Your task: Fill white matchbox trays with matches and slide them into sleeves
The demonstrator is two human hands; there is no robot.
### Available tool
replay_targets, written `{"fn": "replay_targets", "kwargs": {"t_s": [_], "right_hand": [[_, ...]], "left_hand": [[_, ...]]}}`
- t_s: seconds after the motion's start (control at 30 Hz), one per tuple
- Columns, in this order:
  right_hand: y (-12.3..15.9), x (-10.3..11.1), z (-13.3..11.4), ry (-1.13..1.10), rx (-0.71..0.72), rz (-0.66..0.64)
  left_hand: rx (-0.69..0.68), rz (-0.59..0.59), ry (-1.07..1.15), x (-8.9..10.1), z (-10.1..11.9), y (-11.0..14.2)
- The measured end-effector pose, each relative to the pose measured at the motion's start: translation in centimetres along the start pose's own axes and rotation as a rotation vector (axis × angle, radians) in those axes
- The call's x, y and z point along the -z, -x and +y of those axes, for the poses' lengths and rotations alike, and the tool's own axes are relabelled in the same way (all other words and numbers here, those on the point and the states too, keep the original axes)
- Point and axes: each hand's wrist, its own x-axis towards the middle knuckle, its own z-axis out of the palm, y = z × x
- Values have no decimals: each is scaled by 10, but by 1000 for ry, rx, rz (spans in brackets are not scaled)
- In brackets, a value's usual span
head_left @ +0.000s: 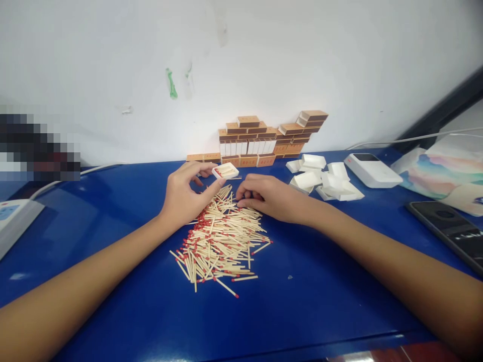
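Note:
A heap of red-tipped matches (221,241) lies on the blue table (320,281) in front of me. My left hand (186,196) rests at the heap's far left, its fingers and thumb curled round a small white matchbox tray (226,171) that holds a few matches. My right hand (269,198) lies palm down at the heap's far end. Its fingertips are pressed together on some matches there.
Brown matchboxes (264,134) are stacked against the white wall. Several empty white trays (324,178) lie to the right of them, then a white device (372,170), coloured paper (445,171) and a dark phone (451,229). Another white device (13,218) sits at the left edge.

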Motion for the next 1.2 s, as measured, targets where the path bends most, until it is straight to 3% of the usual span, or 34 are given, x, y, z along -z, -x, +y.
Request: {"fn": "replay_targets", "kwargs": {"t_s": [0.4, 0.57, 0.93, 1.2], "right_hand": [[5, 27, 5, 48, -158, -142], [11, 39, -6, 49, -249, -314], [17, 39, -10, 149, -249, -267], [17, 38, -15, 200, -288, -319]], "left_hand": [[12, 2, 9, -1, 0, 0], [5, -7, 0, -1, 0, 0], [7, -26, 0, -1, 1, 0], [10, -30, -3, 1, 4, 0]]}}
